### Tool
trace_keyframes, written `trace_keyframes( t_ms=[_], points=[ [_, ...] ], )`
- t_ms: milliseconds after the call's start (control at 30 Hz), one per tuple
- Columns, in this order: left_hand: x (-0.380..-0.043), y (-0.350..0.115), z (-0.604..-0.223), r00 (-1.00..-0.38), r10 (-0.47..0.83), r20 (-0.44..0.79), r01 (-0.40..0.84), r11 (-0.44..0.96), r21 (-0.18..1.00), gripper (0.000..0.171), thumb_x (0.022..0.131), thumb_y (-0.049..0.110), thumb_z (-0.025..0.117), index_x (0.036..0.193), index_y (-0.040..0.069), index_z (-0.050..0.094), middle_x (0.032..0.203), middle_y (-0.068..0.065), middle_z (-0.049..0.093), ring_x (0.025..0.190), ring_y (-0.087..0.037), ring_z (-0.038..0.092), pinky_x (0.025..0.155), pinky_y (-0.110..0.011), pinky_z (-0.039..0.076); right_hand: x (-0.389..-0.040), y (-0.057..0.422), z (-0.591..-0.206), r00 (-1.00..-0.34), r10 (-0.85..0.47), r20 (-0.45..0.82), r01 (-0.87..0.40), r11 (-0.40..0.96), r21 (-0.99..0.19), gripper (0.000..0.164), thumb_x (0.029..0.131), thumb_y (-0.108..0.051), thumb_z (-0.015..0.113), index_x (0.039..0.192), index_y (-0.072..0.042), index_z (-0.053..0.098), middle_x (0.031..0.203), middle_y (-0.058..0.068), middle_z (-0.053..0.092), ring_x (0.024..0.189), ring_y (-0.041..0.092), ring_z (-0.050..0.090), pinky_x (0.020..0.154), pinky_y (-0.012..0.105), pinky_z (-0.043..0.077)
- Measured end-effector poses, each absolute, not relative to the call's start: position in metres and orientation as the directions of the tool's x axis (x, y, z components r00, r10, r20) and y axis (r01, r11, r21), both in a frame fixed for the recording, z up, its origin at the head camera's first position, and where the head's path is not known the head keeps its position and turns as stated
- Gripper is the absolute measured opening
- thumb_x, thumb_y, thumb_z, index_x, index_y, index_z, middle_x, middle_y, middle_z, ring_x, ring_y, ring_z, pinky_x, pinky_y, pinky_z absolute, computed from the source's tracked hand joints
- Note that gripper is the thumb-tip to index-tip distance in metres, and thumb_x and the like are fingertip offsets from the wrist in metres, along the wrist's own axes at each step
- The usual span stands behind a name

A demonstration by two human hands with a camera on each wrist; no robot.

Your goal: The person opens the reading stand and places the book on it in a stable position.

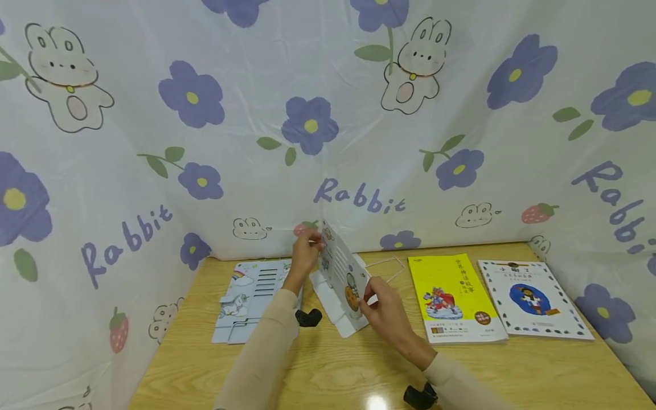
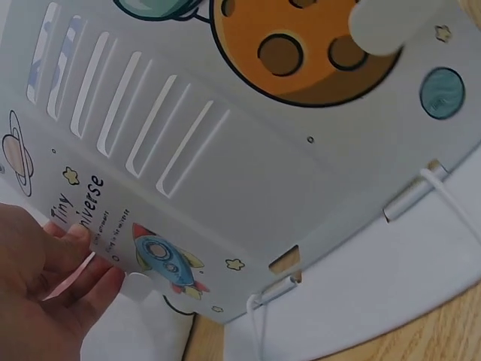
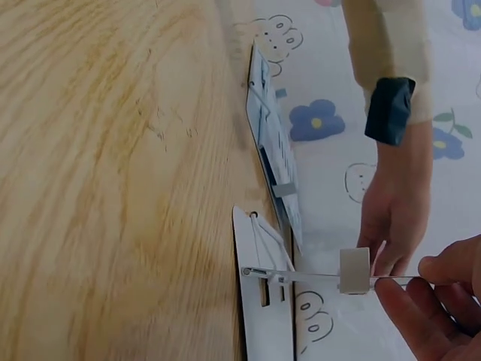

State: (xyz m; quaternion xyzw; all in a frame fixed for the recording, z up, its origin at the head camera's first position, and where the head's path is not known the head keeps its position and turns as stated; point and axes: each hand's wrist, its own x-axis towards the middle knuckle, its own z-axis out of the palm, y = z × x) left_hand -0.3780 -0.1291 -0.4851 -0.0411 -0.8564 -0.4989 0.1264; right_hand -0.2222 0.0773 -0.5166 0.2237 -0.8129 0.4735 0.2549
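A white metal book stand [image 1: 340, 262] with a space pattern stands in the middle of the table, its slotted panel raised steeply above its flat base [image 1: 348, 326]. My left hand [image 1: 305, 250] pinches the panel's far edge between thumb and fingers, beside the rocket print [image 2: 161, 252] in the left wrist view. At the near edge, my right hand [image 1: 386, 313] grips the panel by the planet print. Hinges join panel and base, and thin white wire [image 2: 451, 199] runs past one of them. Part of the base is hidden behind the panel.
To the left lies a second book stand [image 1: 256, 304] with unicorn and rainbow prints, folded flat. On the right are a yellow book [image 1: 446, 273] and a white-covered book [image 1: 558, 285]. Behind the wooden table [image 1: 328, 376] hangs a rabbit-and-flower curtain [image 1: 256, 188].
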Motion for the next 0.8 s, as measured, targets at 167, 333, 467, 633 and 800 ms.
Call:
trace_keyframes(
  t_ms=[167, 333, 467, 633, 800],
  points=[
    [-0.383, -0.127, -0.484, -0.976, -0.036, 0.213, 0.169, 0.489, 0.856, 0.024, 0.096, -0.010, 0.066, 0.119, -0.006, 0.069, 0.120, -0.025, 0.072, 0.115, -0.041, 0.071, 0.098, -0.046, 0.061, -0.219, 0.069, -0.518, -0.758, -0.128, 0.639, -0.616, 0.462, -0.638, 0.035, 0.086, 0.007, 0.083, 0.089, -0.007, 0.051, 0.090, 0.004, 0.060, 0.086, 0.019, 0.070, 0.062, 0.017, 0.059],
    [-0.386, -0.123, -0.481, -0.972, 0.001, 0.235, 0.203, 0.508, 0.837, 0.026, 0.096, -0.012, 0.064, 0.121, -0.010, 0.069, 0.120, -0.028, 0.071, 0.114, -0.043, 0.071, 0.097, -0.047, 0.062, -0.218, 0.055, -0.522, -0.722, -0.150, 0.675, -0.652, 0.475, -0.591, 0.036, 0.088, 0.004, 0.083, 0.088, -0.007, 0.049, 0.086, 0.005, 0.054, 0.081, 0.017, 0.067, 0.064, 0.016, 0.059],
    [-0.389, -0.121, -0.478, -0.970, 0.028, 0.241, 0.221, 0.515, 0.828, 0.029, 0.095, -0.013, 0.063, 0.124, -0.012, 0.069, 0.121, -0.029, 0.071, 0.114, -0.044, 0.071, 0.097, -0.047, 0.061, -0.219, 0.043, -0.523, -0.700, -0.171, 0.694, -0.676, 0.471, -0.566, 0.035, 0.089, 0.006, 0.081, 0.089, -0.005, 0.048, 0.086, 0.007, 0.052, 0.077, 0.017, 0.065, 0.065, 0.015, 0.060],
    [-0.392, -0.119, -0.475, -0.963, 0.059, 0.263, 0.255, 0.520, 0.815, 0.032, 0.096, -0.013, 0.061, 0.127, -0.013, 0.069, 0.122, -0.030, 0.072, 0.116, -0.043, 0.070, 0.097, -0.046, 0.062, -0.221, 0.029, -0.523, -0.715, -0.169, 0.678, -0.666, 0.462, -0.586, 0.035, 0.090, 0.007, 0.080, 0.089, -0.005, 0.047, 0.090, 0.007, 0.051, 0.078, 0.017, 0.065, 0.068, 0.017, 0.061],
    [-0.389, -0.119, -0.471, -0.968, 0.088, 0.237, 0.248, 0.518, 0.819, 0.035, 0.101, -0.008, 0.061, 0.135, -0.009, 0.067, 0.128, -0.029, 0.071, 0.121, -0.043, 0.069, 0.101, -0.047, 0.060, -0.223, 0.017, -0.525, -0.732, -0.163, 0.662, -0.643, 0.485, -0.593, 0.032, 0.092, 0.005, 0.079, 0.092, -0.005, 0.048, 0.094, 0.007, 0.051, 0.084, 0.017, 0.067, 0.072, 0.019, 0.062]
  ],
)
